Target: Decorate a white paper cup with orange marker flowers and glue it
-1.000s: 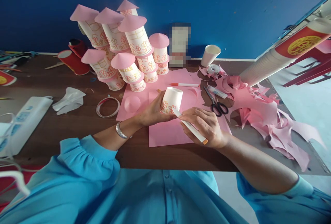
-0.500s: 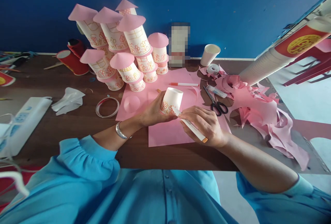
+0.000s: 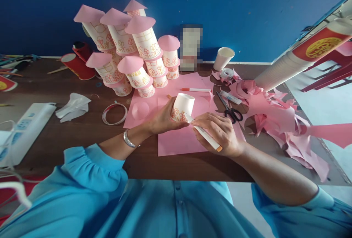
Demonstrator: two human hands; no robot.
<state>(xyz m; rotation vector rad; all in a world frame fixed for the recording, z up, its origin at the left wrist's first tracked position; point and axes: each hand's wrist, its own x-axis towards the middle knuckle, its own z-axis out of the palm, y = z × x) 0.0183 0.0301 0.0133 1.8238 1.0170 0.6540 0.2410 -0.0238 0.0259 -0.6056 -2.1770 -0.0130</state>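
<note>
Paper cup [image 3: 184, 102] – tilted, held over the front pink sheet [image 3: 178, 144]; left hand [image 3: 162, 119] curled round its side. Right hand [image 3: 216, 131] pinches a white marker [image 3: 206, 138], tip at the cup's flower drawing [image 3: 178, 114]; contact hard to make out. Step in hand, by the look: drawing the flowers. Next stroke would call for a steady cup, light tip. Just right of the sheet: scissors [image 3: 227, 109]. Beyond it, leftward – pink-roofed cup towers [image 3: 144, 43].

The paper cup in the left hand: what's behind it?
Beyond the paper cup, a white marker with a red end lies on pink paper. Whatever the cup and left hand cover, and the cup's far side, can't be seen.
</note>
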